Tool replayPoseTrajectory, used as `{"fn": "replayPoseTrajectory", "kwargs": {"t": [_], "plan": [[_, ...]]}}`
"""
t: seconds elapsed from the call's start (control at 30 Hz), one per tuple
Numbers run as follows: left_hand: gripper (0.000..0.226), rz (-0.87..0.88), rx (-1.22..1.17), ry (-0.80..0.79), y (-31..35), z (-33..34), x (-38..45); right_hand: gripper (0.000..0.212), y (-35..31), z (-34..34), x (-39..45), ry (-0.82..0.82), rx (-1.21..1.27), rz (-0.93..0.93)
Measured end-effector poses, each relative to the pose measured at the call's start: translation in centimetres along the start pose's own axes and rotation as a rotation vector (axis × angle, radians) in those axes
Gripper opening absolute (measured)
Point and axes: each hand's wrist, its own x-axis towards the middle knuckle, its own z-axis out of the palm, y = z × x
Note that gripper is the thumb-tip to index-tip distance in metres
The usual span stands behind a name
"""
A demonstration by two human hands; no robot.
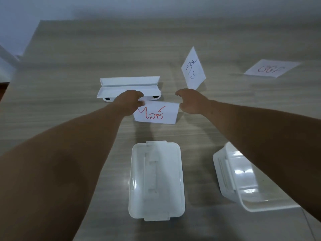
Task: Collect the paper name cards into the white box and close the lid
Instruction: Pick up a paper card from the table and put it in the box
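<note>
White box point(243, 180) lay open right of its lid point(156, 180), nearest on the surface point(69, 110). Beyond the lid, left hand point(128, 103) and right hand point(191, 101) pinched the red-lettered card point(157, 113) at its top corners, grip closed; first pickup, seemingly. Next: carry it back to the box. Farther off, two cards point(193, 70) waited.

Counter point(69, 70): broad flat surface, wood-grain laminate in grey-brown, grain running side to side; fills most of the view. Far edge straight, left corner cut at an angle. Soft glossy reflections of overhead light on the near part of the surface.

Wall point(156, 7): plain, pale grey-blue, unmarked, behind the far edge of the counter.

White slanted structure point(7, 60): at the left border beside the counter's corner; kind cannot be told.

Dark reddish-brown patch point(2, 91): left border, partly cut off.

Light: dim, even, cool; faint shadows.
</note>
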Motion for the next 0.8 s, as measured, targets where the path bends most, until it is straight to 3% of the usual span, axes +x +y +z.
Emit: {"fn": "replayPoseTrajectory", "kwargs": {"t": [0.1,0.33,0.53,0.8], "plan": [[0.021,0.021,-0.010,-0.005,-0.2,0.6,0.3,0.061,-0.5,1.3,0.6,-0.049,0.024,-0.007],[0.017,0.057,-0.019,0.028,1.4,0.1,0.2,0.026,-0.2,2.3,0.6,0.073,0.047,-0.089],[0.013,0.135,-0.077,0.106,5.1,-2.5,-1.4,0.028,1.5,-2.6,-2.4,0.205,0.125,-0.110],[0.015,0.165,-0.098,0.207,15.6,-4.2,-6.5,0.024,7.5,-8.1,-11.6,0.338,0.251,-0.159]]}}
